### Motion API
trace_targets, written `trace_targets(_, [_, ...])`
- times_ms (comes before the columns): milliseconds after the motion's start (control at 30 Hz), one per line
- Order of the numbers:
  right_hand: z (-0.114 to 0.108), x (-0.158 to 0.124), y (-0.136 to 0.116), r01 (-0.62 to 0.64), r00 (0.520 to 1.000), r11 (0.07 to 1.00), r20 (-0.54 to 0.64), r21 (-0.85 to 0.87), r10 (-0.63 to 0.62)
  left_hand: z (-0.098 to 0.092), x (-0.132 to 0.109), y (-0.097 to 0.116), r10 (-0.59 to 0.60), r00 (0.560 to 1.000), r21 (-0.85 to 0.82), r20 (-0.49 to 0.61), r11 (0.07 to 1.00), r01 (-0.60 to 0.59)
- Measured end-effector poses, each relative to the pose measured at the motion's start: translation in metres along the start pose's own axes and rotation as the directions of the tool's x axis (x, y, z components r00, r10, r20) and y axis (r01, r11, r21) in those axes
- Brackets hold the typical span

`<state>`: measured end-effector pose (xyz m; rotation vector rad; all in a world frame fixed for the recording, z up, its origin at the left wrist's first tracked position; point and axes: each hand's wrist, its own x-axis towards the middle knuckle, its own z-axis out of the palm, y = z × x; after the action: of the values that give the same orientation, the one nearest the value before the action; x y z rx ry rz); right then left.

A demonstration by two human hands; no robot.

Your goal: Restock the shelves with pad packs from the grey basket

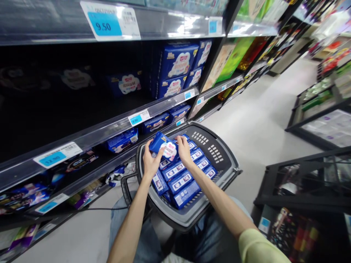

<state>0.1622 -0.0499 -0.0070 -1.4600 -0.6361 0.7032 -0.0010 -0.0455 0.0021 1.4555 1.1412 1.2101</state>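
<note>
At the centre of the frame, a blue plastic-wrapped pack [170, 150] with a white cloud-shaped label is held up over the left part of a dark grey shopping basket [219, 140], tilted so that its printed face turns up toward the viewer. The left hand [152, 160] clamps it, thumb across the front and fingers round its left end. The right hand [183, 149] is at the pack's right end with its fingers curled; they seem to touch that end, but whether they press on it I cannot tell. Beneath, further blue packs [183, 179] fill much of the basket in close slanting rows, most showing narrow sides with small white panels, while the slotted wall toward the right of the basket is bare. The step in hand looks to be handling a single pack between the basket and the shelves; which way it is going cannot be read from this view. Matching packs stand stacked on the middle shelf [178, 65], upper centre of the frame, and others lie on the lower shelf [155, 123], just beyond the basket's far left edge. As I judge it, the next move calls for keeping the left thumb's hold, levelling the tilted pack and squaring it to its neighbours before the fingers ease off, since the soft wrapper could crease or catch on a packed row.
</note>
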Motion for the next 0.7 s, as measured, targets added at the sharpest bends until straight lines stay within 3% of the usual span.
trace_targets(133, [0.004,0.001,0.005,-0.099,0.995,0.994,0.015,0.043,0.099,0.001,0.004,-0.005,-0.259,0.966,-0.295,0.019,0.922,0.253])
trace_targets(267, [0.006,0.0,0.006,-0.15,0.988,0.985,-0.012,0.082,0.152,0.0,0.008,-0.014,-0.394,0.917,-0.423,0.056,0.823,0.38])
trace_targets(433, [0.004,0.002,0.003,-0.17,0.981,0.975,-0.074,0.143,0.182,0.0,0.008,-0.02,-0.401,0.91,-0.433,0.102,0.806,0.404])
trace_targets(700, [0.001,0.007,0.001,-0.172,0.973,0.966,-0.118,0.192,0.197,0.0,0.005,-0.014,-0.403,0.907,-0.426,0.121,0.804,0.414])
